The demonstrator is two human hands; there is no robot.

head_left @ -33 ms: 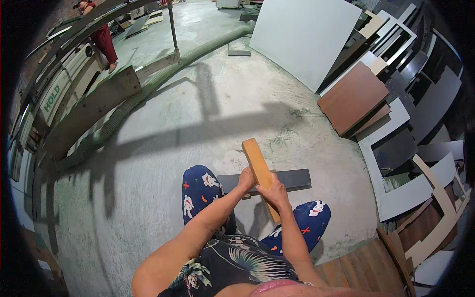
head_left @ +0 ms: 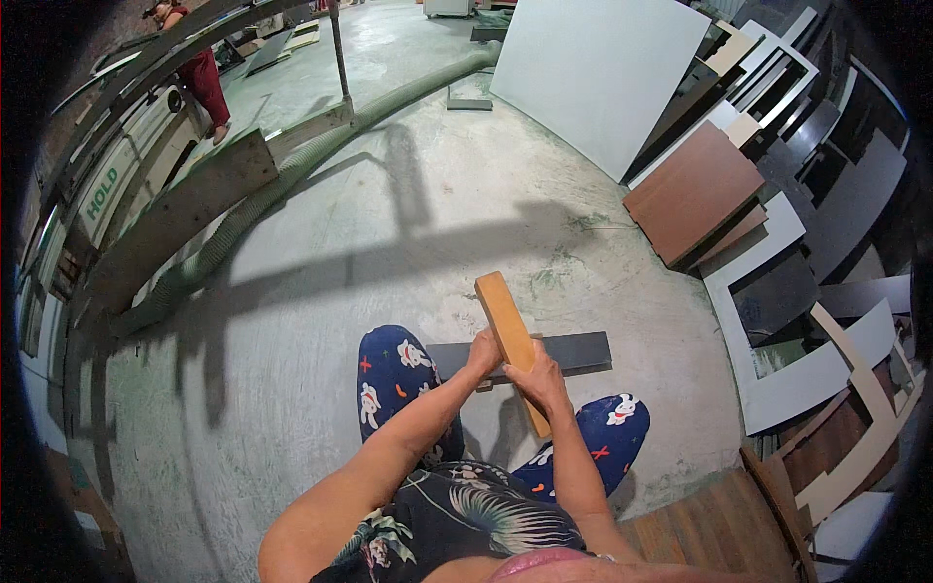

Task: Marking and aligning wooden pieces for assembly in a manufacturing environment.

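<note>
A long orange-brown wooden block [head_left: 498, 299] slants between my hands, its far end pointing away from me. My left hand [head_left: 485, 352] is closed against its left side, the fingers mostly hidden beneath it. From the right, my right hand [head_left: 540, 377] wraps it, with the thumb lying on top. Below the hands a dark grey board [head_left: 585, 352] lies crosswise on the floor, partly covered by my left hand and the block. A small piece of pale wood [head_left: 484, 386] peeks out beside my left wrist.
Stacked panels and frames, with a brown board [head_left: 695, 192] among them, line the right. A large white panel [head_left: 593, 78] stands ahead. A ribbed hose [head_left: 228, 228] runs along the left beside a machine [head_left: 117, 199]. A person in red trousers [head_left: 204, 87] stands far left.
</note>
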